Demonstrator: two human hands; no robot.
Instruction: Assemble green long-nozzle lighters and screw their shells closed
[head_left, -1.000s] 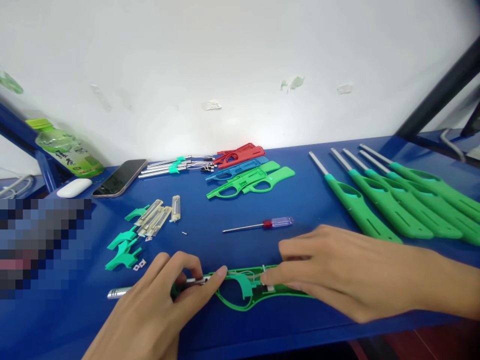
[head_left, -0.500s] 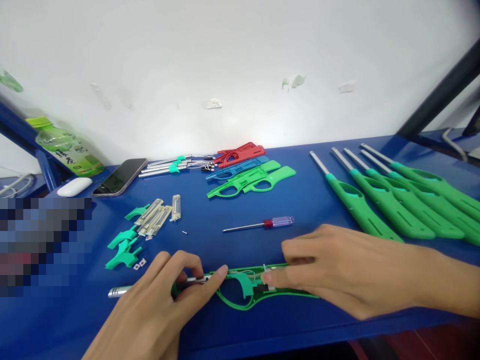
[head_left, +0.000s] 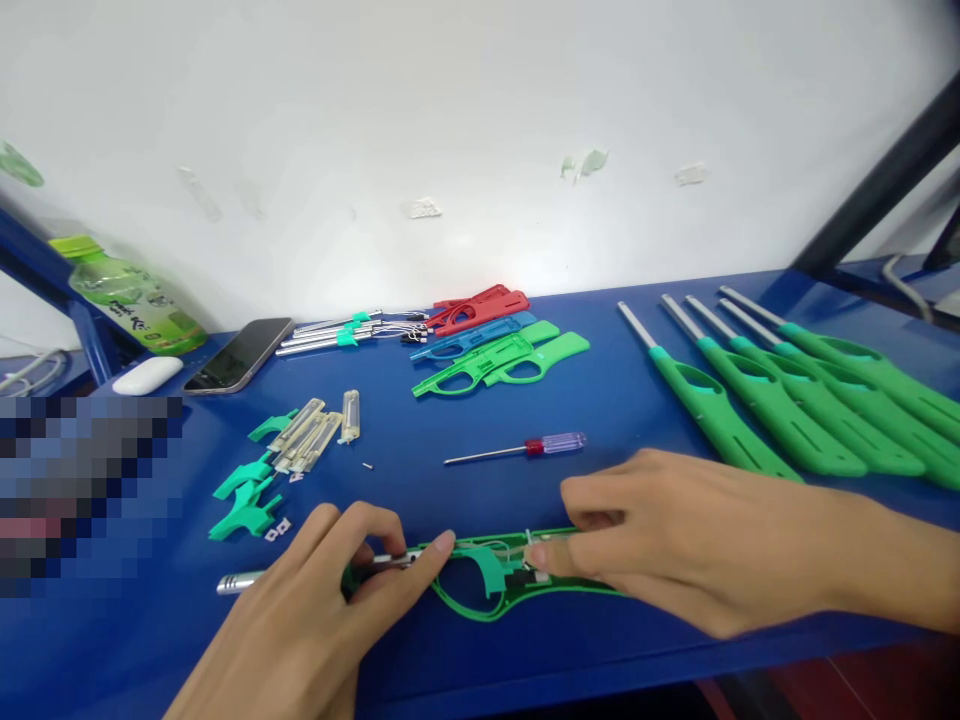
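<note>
An opened green lighter shell (head_left: 487, 612) lies near the front edge, its inner side facing up. In it sit a teal trigger (head_left: 492, 572), thin wires and a small dark part. My left hand (head_left: 322, 600) grips the front of the lighter, where the silver metal tube (head_left: 237, 582) sticks out to the left; the thumb rests along the shell's upper edge. My right hand (head_left: 667, 545) is closed over the handle end, thumb pressing beside a small white part (head_left: 528, 548) inside. What lies under the right fingers is hidden.
A screwdriver (head_left: 517, 449) lies beyond the hands. Left are teal triggers (head_left: 246, 515), clear fuel tanks (head_left: 307, 436), a phone (head_left: 238, 355), a white case (head_left: 148, 376) and a bottle (head_left: 127, 300). Coloured shells (head_left: 480, 340) and metal tubes (head_left: 330, 335) lie behind; several green lighters (head_left: 787, 400) lie right.
Both hands keep nearly the same place on the lighter. My right thumb has shifted very slightly at the small white part. The whole view has drifted a little.
</note>
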